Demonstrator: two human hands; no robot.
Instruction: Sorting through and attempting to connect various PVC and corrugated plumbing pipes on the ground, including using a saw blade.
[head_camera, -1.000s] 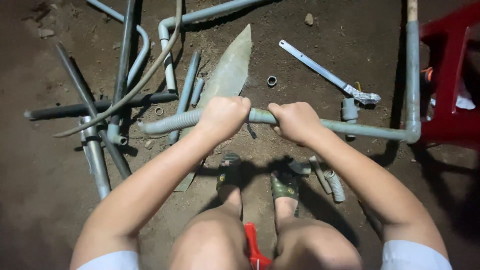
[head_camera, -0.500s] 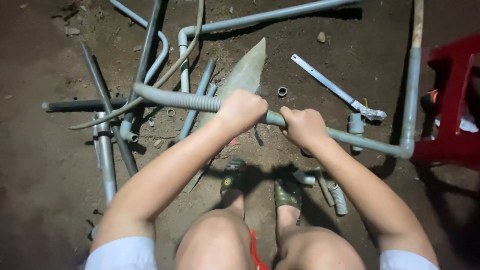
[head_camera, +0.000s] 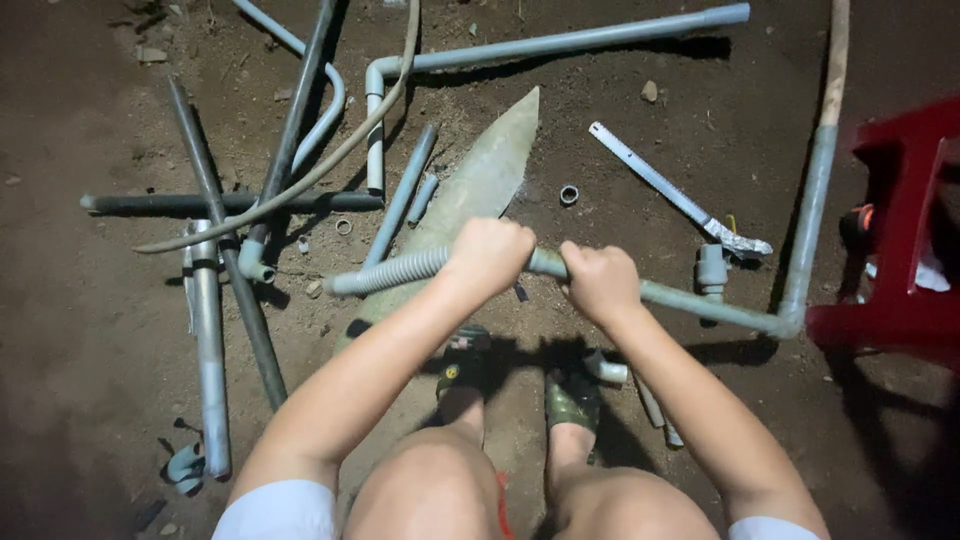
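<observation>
Both hands grip one long grey pipe (head_camera: 700, 302) held crosswise above my feet. My left hand (head_camera: 490, 255) closes around it where a ribbed flexible sleeve (head_camera: 385, 272) ends. My right hand (head_camera: 602, 282) grips the smooth part just to the right, a small gap between the fists. The pipe runs right to an elbow joint (head_camera: 790, 322) and turns up along a vertical length (head_camera: 818, 170). My feet in dark sandals (head_camera: 520, 380) stand on the dirt below.
Loose grey pipes (head_camera: 210, 340) and a tan hose (head_camera: 330, 150) lie scattered at left. A pointed flat slab (head_camera: 480, 185) lies in the middle, a bent pipe (head_camera: 540, 45) above it. A taped flat bar (head_camera: 680, 195), a small ring (head_camera: 569, 194) and a red stool (head_camera: 900, 230) are at right.
The pipe's ribbed left end has swung from the upper left down to nearly level. Both fists stay closed on it, and the view has shifted slightly.
</observation>
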